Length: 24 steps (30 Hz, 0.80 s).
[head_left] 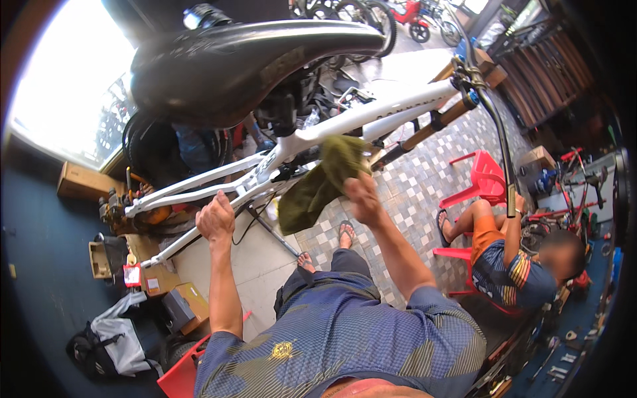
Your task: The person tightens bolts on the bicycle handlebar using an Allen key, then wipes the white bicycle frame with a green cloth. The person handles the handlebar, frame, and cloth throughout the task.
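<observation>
At left, a glaring window (pixel 73 73) lies above a dark blue wall (pixel 40 225); at right, red chairs (pixel 490 175) stand on a checkered tile floor (pixel 415 189).

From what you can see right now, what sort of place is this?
Probably a bicycle workshop: there is a white bike frame in front, hand tools at lower right, and parked bikes in the background.
</observation>
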Motion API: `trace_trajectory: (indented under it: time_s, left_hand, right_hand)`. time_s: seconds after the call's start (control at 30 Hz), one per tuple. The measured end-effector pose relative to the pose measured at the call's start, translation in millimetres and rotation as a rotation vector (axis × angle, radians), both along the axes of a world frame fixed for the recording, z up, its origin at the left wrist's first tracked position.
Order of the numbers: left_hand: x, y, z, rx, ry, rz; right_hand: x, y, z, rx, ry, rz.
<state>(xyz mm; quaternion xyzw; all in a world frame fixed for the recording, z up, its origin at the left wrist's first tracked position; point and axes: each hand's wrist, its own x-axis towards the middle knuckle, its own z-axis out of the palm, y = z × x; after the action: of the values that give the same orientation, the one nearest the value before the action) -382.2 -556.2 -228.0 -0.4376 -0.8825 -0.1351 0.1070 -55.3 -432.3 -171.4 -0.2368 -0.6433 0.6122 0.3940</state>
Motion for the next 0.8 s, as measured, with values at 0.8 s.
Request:
trace_trajectory:
  time_s: [0.8]
  left_hand:
    - [-7,-5,-10,0.057,0.111,-0.018]
  right_hand:
    - [155,291,16,0.96,-0.743,-0.91]
